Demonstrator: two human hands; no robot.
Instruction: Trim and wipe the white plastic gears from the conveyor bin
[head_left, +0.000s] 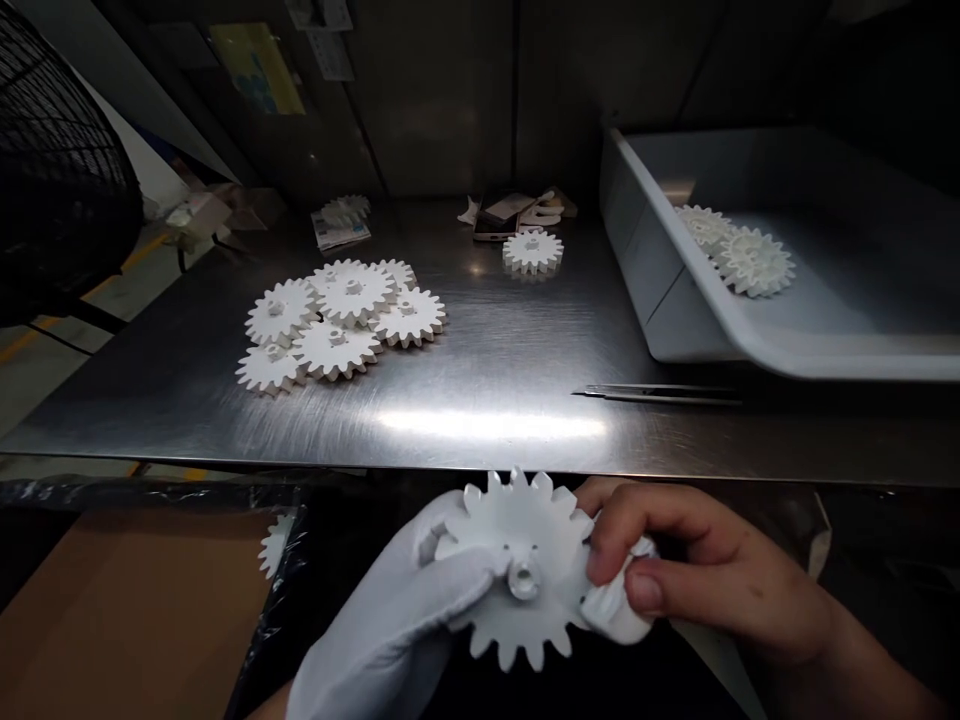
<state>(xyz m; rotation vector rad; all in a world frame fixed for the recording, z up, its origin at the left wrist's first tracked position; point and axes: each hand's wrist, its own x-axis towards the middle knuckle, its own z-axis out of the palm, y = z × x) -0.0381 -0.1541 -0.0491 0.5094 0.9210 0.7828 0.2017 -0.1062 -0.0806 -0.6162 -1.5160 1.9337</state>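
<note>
A white plastic gear (521, 565) with a small hub is held low in front of the steel table's near edge. My left hand (405, 620), in a white glove, grips the gear from the left side. On the right, my bare right hand (712, 580) pinches a crumpled white cloth (619, 610) against the gear's right rim. Several more white gears (337, 320) lie overlapping in a pile at the table's left. A single gear (532, 250) lies farther back near the middle.
A steel table (487, 400) spans the view. A pale tray (675, 320) at the right holds two gears (739, 250). Metal tweezers (660, 395) lie by the tray. A phone and scraps (510, 212) sit at the back. A black fan (60, 170) stands left; a cardboard box (127, 610) sits below.
</note>
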